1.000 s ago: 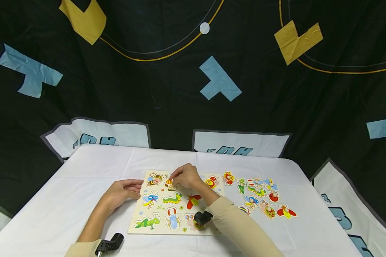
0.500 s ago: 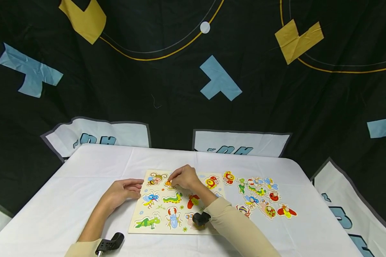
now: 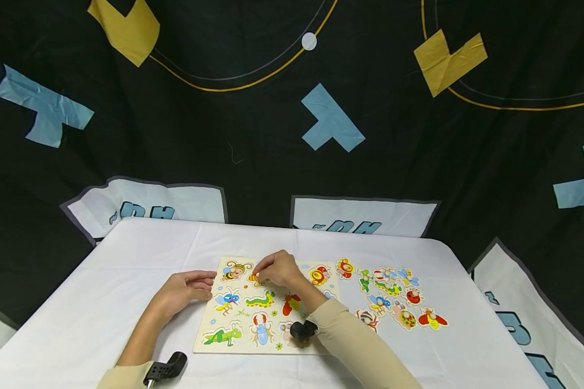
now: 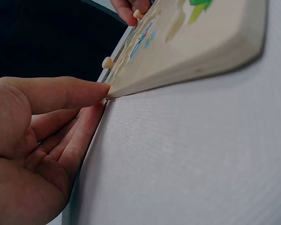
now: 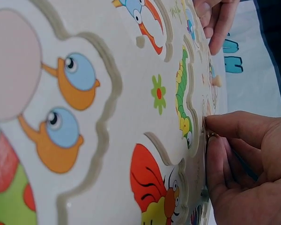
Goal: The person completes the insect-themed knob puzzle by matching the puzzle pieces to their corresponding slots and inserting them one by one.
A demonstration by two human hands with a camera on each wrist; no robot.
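A pale wooden insect puzzle board [image 3: 246, 346] lies on the table. Near its back edge, my right hand [image 3: 283, 268] pinches a small orange-striped puzzle piece [image 3: 254, 279] over the board; the fingers cover most of that piece. The right wrist view has the thumb and fingertips of the right hand [image 5: 246, 154] meeting low at the board's surface. My left hand [image 3: 182, 292] touches the board's left edge with fairly straight fingers. In the left wrist view, the left thumb [image 4: 68, 93] meets that edge, close to a knobbed piece [image 4: 107, 62].
Several loose insect pieces are spread right of the board, among them a ladybug [image 3: 413, 296], a red-winged bug [image 3: 433, 319] and a striped spider-like piece [image 3: 367, 319]. A bee piece [image 3: 234, 271] sits at the board's back left corner. White cloth [image 3: 126, 270] covers the table.
My right hand has shifted slightly left with the orange-striped piece, more of which is now hidden by the fingers. The left hand has stayed at the board's edge.
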